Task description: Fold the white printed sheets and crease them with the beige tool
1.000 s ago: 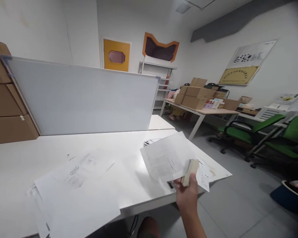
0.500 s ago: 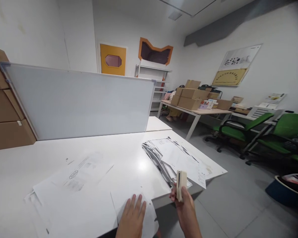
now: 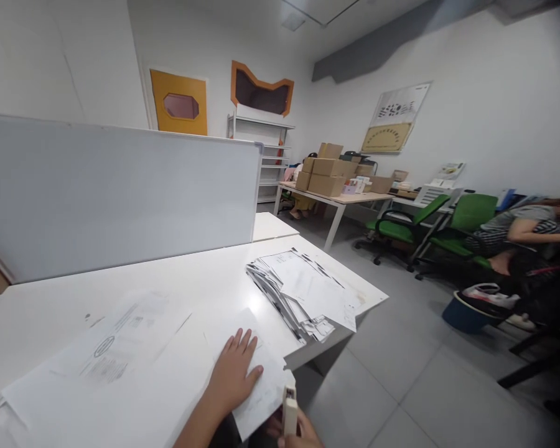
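Note:
My left hand [image 3: 236,373] lies flat with fingers stretched out on a white sheet of paper [image 3: 261,398] at the table's front edge. Low in the view, my right hand [image 3: 303,432] is closed round a cream-coloured stapler [image 3: 289,410]. The stapler stands upright beside the sheet's near right corner; whether its jaws are on the paper I cannot tell. To the left of my left hand, loose printed sheets [image 3: 116,348] are spread on the table. A thick, uneven stack of papers [image 3: 303,286] rests near the table's right end.
The white table [image 3: 205,280] ends at a right corner above the grey floor. A whiteboard panel [image 3: 121,199] stands along its back. Cardboard boxes [image 3: 326,177] sit on another table. Green chairs [image 3: 471,218], a blue bin [image 3: 469,311] and a seated person [image 3: 518,230] are at the right.
My view has turned to the right. The right hand has brought the stapler down and left to the sheet's edge. My left hand has moved forward with the sheet under it.

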A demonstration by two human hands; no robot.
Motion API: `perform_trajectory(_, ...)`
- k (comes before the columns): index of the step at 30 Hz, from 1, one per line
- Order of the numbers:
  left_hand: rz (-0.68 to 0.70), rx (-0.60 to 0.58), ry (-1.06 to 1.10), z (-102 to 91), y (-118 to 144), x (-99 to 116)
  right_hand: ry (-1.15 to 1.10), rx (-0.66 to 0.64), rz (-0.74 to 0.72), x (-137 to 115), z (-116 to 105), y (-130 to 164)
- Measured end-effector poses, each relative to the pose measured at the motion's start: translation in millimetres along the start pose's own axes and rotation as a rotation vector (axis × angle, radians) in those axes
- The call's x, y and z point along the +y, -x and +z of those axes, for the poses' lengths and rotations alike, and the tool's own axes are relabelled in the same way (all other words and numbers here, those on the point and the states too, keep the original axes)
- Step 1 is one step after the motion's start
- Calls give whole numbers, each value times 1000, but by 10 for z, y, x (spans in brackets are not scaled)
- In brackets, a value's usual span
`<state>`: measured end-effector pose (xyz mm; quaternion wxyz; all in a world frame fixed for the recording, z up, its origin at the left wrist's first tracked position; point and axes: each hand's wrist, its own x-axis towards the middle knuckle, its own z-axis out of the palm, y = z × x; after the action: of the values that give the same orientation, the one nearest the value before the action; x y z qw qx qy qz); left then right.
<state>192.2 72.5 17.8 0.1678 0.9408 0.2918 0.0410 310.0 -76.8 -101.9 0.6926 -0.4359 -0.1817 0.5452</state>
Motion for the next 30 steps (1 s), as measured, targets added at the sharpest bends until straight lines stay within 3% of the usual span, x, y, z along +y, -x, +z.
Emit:
perform_trajectory(2, -10, -6, 2, -41, -68, -20, -72, 43, -61, -129, 121, -52)
perform_trajectory(6, -39, 43, -16, -31, -105, -35, 93, 312, -265, -410, 202, -133)
perform_trajectory(10, -57, 82, -9, 49, -103, -44, 194, 312, -311, -521, 121, -134)
perform_trajectory(13, -63, 136, -6, 94, -113, -61, 395, 335, -281, -544, 116, -113)
perform_trajectory(17, -102, 275, 18, 138, -119, -100, 614, 345, -283, -610, 222, -72)
perform_trajectory(20, -235, 430, 46, 168, -117, -107, 813, 386, -393, -783, 267, -46)
perform_trajectory(23, -296, 486, -1, 191, -121, -77, 1014, 536, -565, -1149, 227, -69)
perform_trajectory(26, -248, 438, -74, 208, -134, -47, 1113, 780, -594, -1681, 95, -188)
perform_trajectory(28, -248, 412, -96, 218, -145, -44, 1229, 868, -521, -2051, -55, -326)
perform_trajectory(30, -253, 395, -104, 227, -155, -51, 1295, 860, -410, -2364, -242, -498)
